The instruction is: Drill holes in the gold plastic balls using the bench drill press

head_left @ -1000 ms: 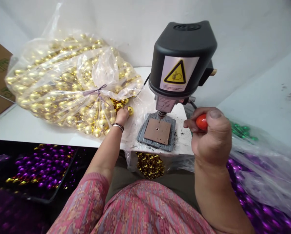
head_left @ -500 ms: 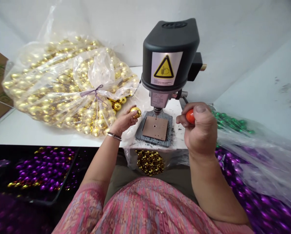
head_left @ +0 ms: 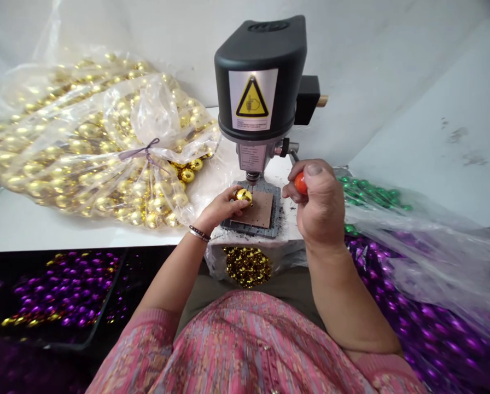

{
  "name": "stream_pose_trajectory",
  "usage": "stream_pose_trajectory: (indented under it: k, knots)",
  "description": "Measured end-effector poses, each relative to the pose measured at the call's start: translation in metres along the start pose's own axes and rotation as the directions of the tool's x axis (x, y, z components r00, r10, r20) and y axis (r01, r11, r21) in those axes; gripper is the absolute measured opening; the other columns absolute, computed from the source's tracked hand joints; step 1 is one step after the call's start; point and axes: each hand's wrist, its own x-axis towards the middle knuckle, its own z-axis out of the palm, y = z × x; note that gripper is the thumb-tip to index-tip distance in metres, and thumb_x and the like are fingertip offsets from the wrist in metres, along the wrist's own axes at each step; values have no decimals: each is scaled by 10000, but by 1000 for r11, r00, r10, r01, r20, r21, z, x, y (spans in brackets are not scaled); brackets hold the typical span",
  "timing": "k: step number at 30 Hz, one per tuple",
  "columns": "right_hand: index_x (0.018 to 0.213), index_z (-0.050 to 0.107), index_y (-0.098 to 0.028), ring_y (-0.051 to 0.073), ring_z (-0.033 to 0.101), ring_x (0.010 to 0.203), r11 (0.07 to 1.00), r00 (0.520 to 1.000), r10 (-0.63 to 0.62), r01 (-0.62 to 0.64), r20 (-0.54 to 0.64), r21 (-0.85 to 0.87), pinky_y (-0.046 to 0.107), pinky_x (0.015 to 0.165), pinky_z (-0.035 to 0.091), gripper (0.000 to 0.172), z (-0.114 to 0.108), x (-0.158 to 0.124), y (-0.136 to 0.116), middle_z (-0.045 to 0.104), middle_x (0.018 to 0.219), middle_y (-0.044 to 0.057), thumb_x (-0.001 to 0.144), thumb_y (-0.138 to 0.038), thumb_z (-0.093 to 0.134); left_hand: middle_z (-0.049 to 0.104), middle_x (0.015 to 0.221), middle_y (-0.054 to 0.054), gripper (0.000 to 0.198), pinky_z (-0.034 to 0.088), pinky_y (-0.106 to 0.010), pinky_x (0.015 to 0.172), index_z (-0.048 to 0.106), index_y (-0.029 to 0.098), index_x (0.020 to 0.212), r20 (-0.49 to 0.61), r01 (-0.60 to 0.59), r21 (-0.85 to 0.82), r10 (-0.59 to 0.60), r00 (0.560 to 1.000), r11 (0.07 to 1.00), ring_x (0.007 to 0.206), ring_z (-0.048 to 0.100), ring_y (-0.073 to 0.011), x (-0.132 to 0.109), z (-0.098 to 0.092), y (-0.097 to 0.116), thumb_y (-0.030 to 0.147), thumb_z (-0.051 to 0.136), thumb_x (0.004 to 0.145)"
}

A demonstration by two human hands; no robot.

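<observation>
Presently, a gold ball [head_left: 244,197] is pinched by the left hand [head_left: 221,210] over the brown plate [head_left: 262,209] of the black drill press [head_left: 261,57], near the chuck [head_left: 252,176]; whether plate and ball touch cannot be told. The red lever knob [head_left: 301,183] is clasped by the right hand [head_left: 322,205]. Leftward, gold balls [head_left: 81,145] are enclosed by a tied plastic bag [head_left: 153,112].

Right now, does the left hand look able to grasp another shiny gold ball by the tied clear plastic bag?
Probably not: the left hand holds one shiny round gold ball, though the way to those gold balls looks free.
</observation>
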Motion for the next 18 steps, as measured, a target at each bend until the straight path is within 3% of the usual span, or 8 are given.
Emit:
stream_pose_trajectory:
  k: [5, 12, 15, 18]
  knots:
    - [763, 567, -214, 61, 366, 545, 999, 1000, -10, 10, 0, -31, 266, 570, 413, 413, 0, -1, 1, 470, 675, -34, 877, -608, 519, 717, 1094, -60, 595, 518, -274, 749, 596, 181, 1349, -59, -71, 177, 83, 995, 982, 813, 648, -153, 2, 7, 1, 271, 747, 780]
    - [755, 573, -211, 60, 369, 559, 1000, 1000, -7, 7, 3, -12, 263, 579, 401, 400, 1, -2, -1, 482, 686, -33, 887, -584, 515, 686, 1278, -92, 650, 465, -349, 1031, 634, 161, 1325, -61, -168, 497, 228, 972, 851, 1122, 640, -249, 7, 16, 3, 223, 796, 700]
    - [758, 581, -210, 58, 371, 558, 1000, 1000, -6, 6, 12, -1, 262, 580, 397, 383, 0, -3, -2, 492, 690, -36, 887, -566, 525, 639, 1357, -113, 666, 432, -354, 1088, 643, 150, 1315, -36, -245, 498, 302, 953, 832, 1203, 609, -258, 12, 21, -3, 185, 803, 670]
    - [758, 584, -204, 61, 403, 570, 998, 1000, -22, 23, 19, -54, 257, 582, 380, 353, -2, -5, -2, 506, 680, -37, 899, -522, 523, 668, 1310, -110, 711, 471, -353, 1039, 607, 145, 1362, -39, -220, 379, 253, 967, 899, 1125, 644, -235, 15, 23, -9, 172, 792, 677]
